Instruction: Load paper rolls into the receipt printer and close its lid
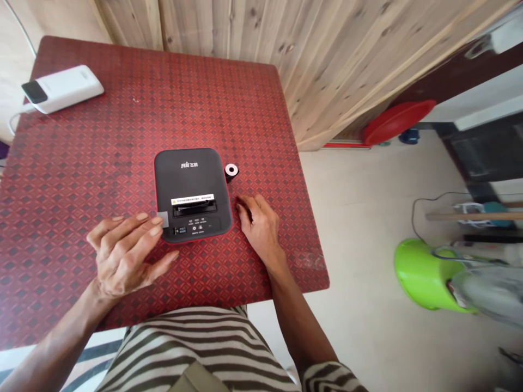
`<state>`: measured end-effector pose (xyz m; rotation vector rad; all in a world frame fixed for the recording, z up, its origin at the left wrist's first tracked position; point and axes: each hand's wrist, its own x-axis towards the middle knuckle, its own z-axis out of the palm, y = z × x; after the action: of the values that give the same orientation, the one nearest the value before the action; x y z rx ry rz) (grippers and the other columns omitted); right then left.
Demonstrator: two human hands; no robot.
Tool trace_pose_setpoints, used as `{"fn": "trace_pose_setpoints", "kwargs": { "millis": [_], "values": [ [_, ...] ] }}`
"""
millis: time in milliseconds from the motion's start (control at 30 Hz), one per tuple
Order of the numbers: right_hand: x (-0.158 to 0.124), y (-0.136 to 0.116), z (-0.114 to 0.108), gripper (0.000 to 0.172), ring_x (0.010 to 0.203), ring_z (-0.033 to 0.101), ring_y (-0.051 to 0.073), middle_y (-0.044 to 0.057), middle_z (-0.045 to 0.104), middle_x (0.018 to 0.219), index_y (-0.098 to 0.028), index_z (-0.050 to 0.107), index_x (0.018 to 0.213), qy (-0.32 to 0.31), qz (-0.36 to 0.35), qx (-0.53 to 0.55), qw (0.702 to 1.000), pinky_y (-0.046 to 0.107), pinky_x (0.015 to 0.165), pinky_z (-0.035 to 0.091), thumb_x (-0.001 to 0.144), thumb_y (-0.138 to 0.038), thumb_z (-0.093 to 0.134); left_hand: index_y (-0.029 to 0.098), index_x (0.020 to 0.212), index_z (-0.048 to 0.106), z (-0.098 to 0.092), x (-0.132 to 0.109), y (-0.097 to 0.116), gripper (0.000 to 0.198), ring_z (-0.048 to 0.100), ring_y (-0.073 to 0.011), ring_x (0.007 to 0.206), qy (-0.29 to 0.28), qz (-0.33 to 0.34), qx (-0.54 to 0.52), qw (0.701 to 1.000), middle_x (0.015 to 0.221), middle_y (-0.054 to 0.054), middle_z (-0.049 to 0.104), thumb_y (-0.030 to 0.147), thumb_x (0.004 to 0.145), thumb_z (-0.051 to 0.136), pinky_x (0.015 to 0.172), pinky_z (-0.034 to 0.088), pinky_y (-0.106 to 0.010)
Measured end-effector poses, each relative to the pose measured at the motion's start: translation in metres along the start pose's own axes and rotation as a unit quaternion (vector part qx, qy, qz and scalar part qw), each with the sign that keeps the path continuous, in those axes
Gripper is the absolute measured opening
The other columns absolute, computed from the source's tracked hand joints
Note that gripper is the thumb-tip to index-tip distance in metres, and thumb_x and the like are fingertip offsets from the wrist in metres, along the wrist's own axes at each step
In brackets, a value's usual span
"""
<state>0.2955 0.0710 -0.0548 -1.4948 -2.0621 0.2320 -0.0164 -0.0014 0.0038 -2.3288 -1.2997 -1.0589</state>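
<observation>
Left hand (pixel 122 256) open just above the desk (pixel 81 163), fingers spread and reaching toward the left edge of a small black printer (pixel 192 188). Near those fingertips (pixel 155 230), a small pale square of paper (pixel 163 219) poking out from beside the printer; contact between the two impossible to tell from this view.

Right hand (pixel 259 231) resting on the desk, fingers loosely curled, gripping nothing, just beside the printer's right edge.

Printer lying flat near the middle of the desk, with red trim around its rim, a dark slot behind a white and yellow warning label, and small buttons along the side nearest the hands. Just past its far right corner, a small white roll (pixel 231 171) with a black core, apart from both hands.

Desk top patterned in red and dark diamonds. In its far left corner, a white power bank (pixel 61 90) with a thin white cable (pixel 16 117) trailing over the edge. Behind the desk, a wooden wall (pixel 327 54). On the floor (pixel 359 218) to the right, a red basin (pixel 396 122) by the wall and a bright green plastic tub (pixel 425 275). Below the hands, a striped shirt (pixel 196 343).
</observation>
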Motion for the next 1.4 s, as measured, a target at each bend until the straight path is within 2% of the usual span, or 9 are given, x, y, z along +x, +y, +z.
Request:
{"fn": "trace_pose_setpoints", "kwargs": {
  "millis": [100, 367, 600, 767, 933, 1100, 1200, 1300, 1400],
  "values": [
    [0.001, -0.003, -0.002, 0.031, 0.081, 0.068, 0.021, 0.007, 0.071, 0.093, -0.018, 0.078, 0.117, -0.006, 0.004, -0.016, 1.000, 0.033, 0.078, 0.056, 0.112, -0.030, 0.049, 0.027, 0.140, 0.061, 0.005, 0.005, 0.002, 0.067, 0.075, -0.0238, 0.108, 0.013, 0.034, 0.021, 0.999, 0.118, -0.001, 0.081, 0.032, 0.082, 0.093, 0.100, 0.051, -0.042],
    [0.000, -0.001, -0.003, 0.030, 0.078, 0.065, 0.019, 0.007, 0.070, 0.093, -0.019, 0.078, 0.117, -0.023, 0.016, -0.013, 1.000, 0.032, 0.076, 0.054, 0.112, -0.030, 0.050, 0.021, 0.152, 0.055, 0.007, 0.010, 0.007, 0.083, 0.075, -0.0239, 0.104, 0.015, -0.001, 0.005, 1.000, 0.113, -0.005, 0.079, 0.030, 0.081, 0.095, 0.102, 0.049, -0.043],
    [0.000, -0.002, -0.003, 0.030, 0.080, 0.066, 0.020, 0.007, 0.069, 0.093, -0.020, 0.078, 0.118, -0.020, 0.022, -0.017, 0.999, 0.033, 0.078, 0.055, 0.112, -0.031, 0.050, 0.032, 0.149, 0.054, 0.002, 0.012, 0.014, 0.068, 0.073, -0.0200, 0.095, -0.046, -0.106, -0.021, 0.993, 0.108, 0.001, 0.077, 0.034, 0.090, 0.087, 0.100, 0.051, -0.046],
    [0.000, -0.002, -0.003, 0.031, 0.081, 0.068, 0.020, 0.007, 0.069, 0.093, -0.019, 0.077, 0.119, -0.017, 0.015, -0.014, 1.000, 0.033, 0.079, 0.056, 0.112, -0.030, 0.050, 0.030, 0.149, 0.054, 0.003, 0.012, 0.012, 0.067, 0.072, -0.0196, 0.091, -0.043, -0.101, -0.030, 0.993, 0.108, 0.000, 0.078, 0.032, 0.090, 0.086, 0.101, 0.050, -0.047],
    [0.000, -0.002, -0.001, 0.032, 0.084, 0.070, 0.022, 0.008, 0.071, 0.095, -0.019, 0.076, 0.123, -0.013, 0.012, -0.025, 1.000, 0.034, 0.081, 0.059, 0.112, -0.031, 0.049, 0.026, 0.145, 0.056, 0.008, 0.009, 0.007, 0.070, 0.070, -0.0209, 0.085, -0.011, -0.061, -0.025, 0.998, 0.105, -0.002, 0.080, 0.039, 0.086, 0.089, 0.099, 0.049, -0.047],
    [0.001, -0.002, -0.004, 0.028, 0.086, 0.073, 0.024, 0.009, 0.075, 0.097, -0.018, 0.076, 0.120, 0.002, 0.007, 0.015, 1.000, 0.037, 0.081, 0.061, 0.108, -0.027, 0.053, 0.024, 0.145, 0.057, 0.010, 0.009, 0.009, 0.066, 0.072, -0.0223, 0.086, -0.001, -0.058, -0.025, 0.998, 0.104, -0.005, 0.079, 0.038, 0.088, 0.086, 0.098, 0.049, -0.046],
    [0.010, -0.016, -0.026, 0.024, 0.085, 0.074, 0.022, 0.008, 0.077, 0.097, -0.020, 0.076, 0.119, 0.028, -0.006, 0.035, 0.999, 0.037, 0.080, 0.063, 0.108, -0.025, 0.055, 0.024, 0.148, 0.057, 0.009, 0.008, 0.010, 0.068, 0.075, -0.0246, 0.094, 0.013, -0.054, -0.035, 0.998, 0.109, -0.008, 0.079, 0.032, 0.087, 0.087, 0.095, 0.050, -0.044],
    [0.031, -0.049, -0.057, 0.020, 0.090, 0.075, 0.020, 0.005, 0.080, 0.102, -0.026, 0.077, 0.117, 0.043, -0.051, 0.059, 0.996, 0.039, 0.086, 0.064, 0.111, -0.027, 0.058, 0.026, 0.150, 0.055, 0.010, 0.006, 0.010, 0.071, 0.076, -0.0250, 0.096, 0.028, -0.047, -0.045, 0.998, 0.111, -0.007, 0.079, 0.031, 0.087, 0.086, 0.092, 0.052, -0.042],
    [0.064, -0.089, -0.071, 0.021, 0.111, 0.075, 0.020, 0.005, 0.080, 0.117, -0.026, 0.078, 0.117, -0.055, -0.145, 0.048, 0.987, 0.038, 0.100, 0.061, 0.112, -0.026, 0.057, 0.027, 0.152, 0.053, 0.012, 0.004, 0.010, 0.074, 0.077, -0.0256, 0.101, 0.030, -0.045, -0.053, 0.997, 0.115, -0.007, 0.080, 0.030, 0.086, 0.087, 0.092, 0.054, -0.041]
  ]
}}
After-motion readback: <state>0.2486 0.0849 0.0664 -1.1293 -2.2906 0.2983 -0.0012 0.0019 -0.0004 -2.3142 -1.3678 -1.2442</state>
